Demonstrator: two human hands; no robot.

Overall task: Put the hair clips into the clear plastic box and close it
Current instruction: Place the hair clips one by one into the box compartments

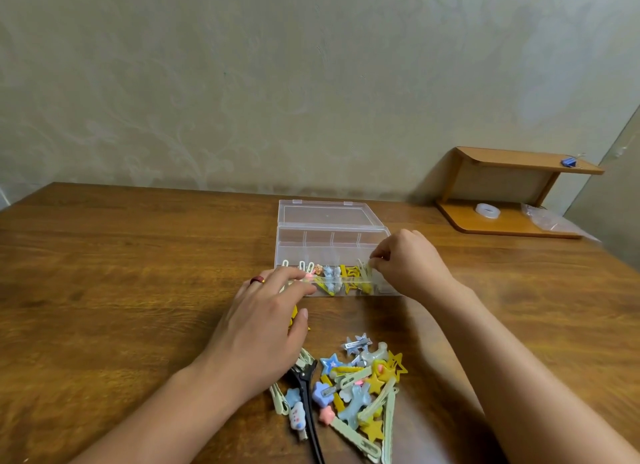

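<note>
A clear plastic box (304, 245) with divided compartments stands open on the wooden table, its lid (325, 212) laid back towards the wall. Several hair clips sit in its front compartments. My right hand (408, 266) is over the box's right side and pinches a pale green clip (364, 273) above a compartment. My left hand (266, 311) rests at the box's front left corner with its fingers on the rim; a yellow clip (294, 316) shows under its palm. A pile of coloured clips (356, 391) lies on the table between my forearms, with a long black clip (306, 394) at its left.
A small wooden shelf stand (512, 193) is at the back right with a roll of clear tape (487, 210), a plastic bag (550, 218) and a blue binder clip (569, 161) on top. The wall runs close behind the table.
</note>
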